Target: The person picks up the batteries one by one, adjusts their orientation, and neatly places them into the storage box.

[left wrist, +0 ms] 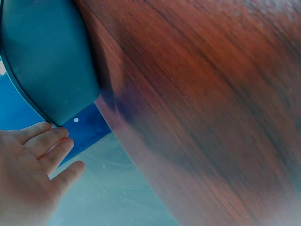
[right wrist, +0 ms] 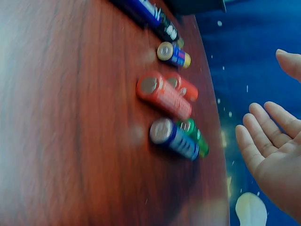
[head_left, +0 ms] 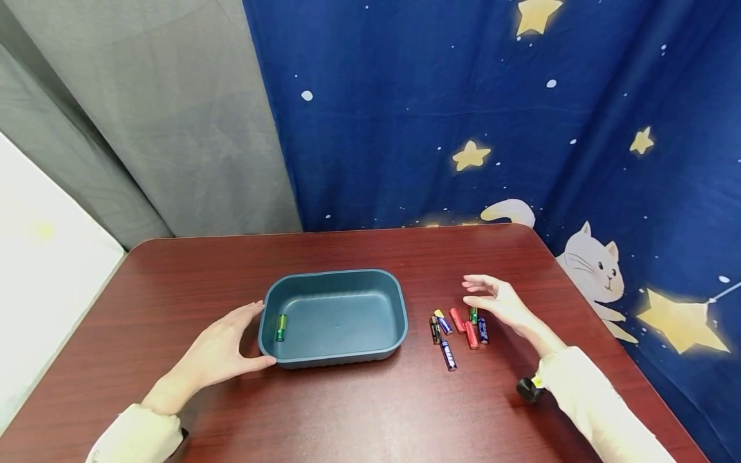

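A teal rectangular tub (head_left: pixel 338 354) stands on the table, with one green battery (head_left: pixel 281 327) lying near its left wall. At the tub's left end, my left hand (head_left: pixel 222 347) rests its extended fingers and thumb on the rim; the left wrist view shows its fingertips (left wrist: pixel 59 133) at the edge. To the tub's right lie several loose batteries: two red ones (head_left: pixel 471 335), a green one (head_left: pixel 473 316), a blue one (head_left: pixel 483 330), a blue-yellow one (head_left: pixel 443 322), a black one (head_left: pixel 435 330) and a dark blue one (head_left: pixel 448 355). Above them hovers my right hand (head_left: pixel 499 302), fingers spread from thumb, holding nothing.
The reddish-brown wooden table (head_left: pixel 359 411) has rounded far corners. Behind it hang a grey curtain (head_left: pixel 202 116) and a blue curtain (head_left: pixel 405 116) with stars and a cat. A white surface (head_left: pixel 46 257) borders the left side.
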{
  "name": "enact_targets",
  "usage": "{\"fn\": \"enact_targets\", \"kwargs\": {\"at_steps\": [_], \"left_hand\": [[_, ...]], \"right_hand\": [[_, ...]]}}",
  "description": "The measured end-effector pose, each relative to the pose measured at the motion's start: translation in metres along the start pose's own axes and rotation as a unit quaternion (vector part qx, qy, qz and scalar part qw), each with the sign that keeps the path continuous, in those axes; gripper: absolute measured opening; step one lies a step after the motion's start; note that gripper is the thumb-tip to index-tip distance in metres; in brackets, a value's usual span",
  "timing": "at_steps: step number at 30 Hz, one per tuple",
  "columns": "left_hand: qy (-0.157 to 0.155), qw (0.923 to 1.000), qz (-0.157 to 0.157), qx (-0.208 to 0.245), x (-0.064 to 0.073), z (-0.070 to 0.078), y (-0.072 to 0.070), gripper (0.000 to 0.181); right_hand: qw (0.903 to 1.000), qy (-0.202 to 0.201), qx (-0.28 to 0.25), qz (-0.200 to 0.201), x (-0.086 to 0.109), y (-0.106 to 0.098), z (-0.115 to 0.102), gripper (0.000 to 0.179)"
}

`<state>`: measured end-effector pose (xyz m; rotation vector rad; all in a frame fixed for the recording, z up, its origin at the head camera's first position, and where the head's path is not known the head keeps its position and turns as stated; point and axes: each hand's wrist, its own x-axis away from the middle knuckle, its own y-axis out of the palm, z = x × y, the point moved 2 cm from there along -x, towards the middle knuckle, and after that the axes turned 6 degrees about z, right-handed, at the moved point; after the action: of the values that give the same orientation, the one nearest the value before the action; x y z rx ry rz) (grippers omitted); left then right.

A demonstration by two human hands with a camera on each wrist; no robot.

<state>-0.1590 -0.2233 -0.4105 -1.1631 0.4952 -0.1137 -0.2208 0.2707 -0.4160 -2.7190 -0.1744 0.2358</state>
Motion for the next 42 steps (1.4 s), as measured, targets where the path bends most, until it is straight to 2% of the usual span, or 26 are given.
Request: {"fn": "enact_targets", "kwargs": {"at_steps": [7, 15, 18, 21, 25, 28, 34, 42], "left_hand": [[0.001, 1.0000, 0.000, -0.001, 0.000, 0.000, 0.001, 0.096], [-0.001, 1.0000, -0.002, 0.000, -0.001, 0.000, 0.001, 0.097], [-0.003, 1.0000, -0.001, 0.001, 0.000, 0.000, 0.001, 0.097], [-0.004, 1.0000, 0.000, 0.001, 0.000, -0.001, 0.001, 0.097], [-0.004, 1.0000, 0.000, 0.002, 0.001, -0.001, 0.000, 0.096], [-0.004, 1.0000, 0.001, 0.002, 0.001, -0.001, 0.001, 0.097], [-0.004, 1.0000, 0.000, 0.002, 0.001, 0.000, 0.001, 0.097], [-0.006, 1.0000, -0.003, 0.003, 0.002, 0.001, 0.001, 0.097]], "right_hand": [[0.9996, 0.024, 0.010, 0.003, 0.013, -0.014, 0.017, 0.050], [0.9986, 0.013, 0.052, -0.002, 0.030, -0.024, 0.028, 0.045], [0.9975, -0.006, 0.069, -0.012, 0.035, -0.025, 0.033, 0.043], [0.9953, -0.041, 0.086, -0.020, 0.039, -0.025, 0.037, 0.042], [0.9867, -0.085, 0.137, -0.020, 0.042, -0.021, 0.038, 0.044], [0.9769, -0.107, 0.185, -0.009, 0.045, -0.017, 0.032, 0.046], [0.9654, -0.128, 0.227, 0.009, 0.045, -0.015, 0.042, 0.046], [0.9649, -0.133, 0.226, 0.008, 0.045, -0.014, 0.045, 0.049]]}}
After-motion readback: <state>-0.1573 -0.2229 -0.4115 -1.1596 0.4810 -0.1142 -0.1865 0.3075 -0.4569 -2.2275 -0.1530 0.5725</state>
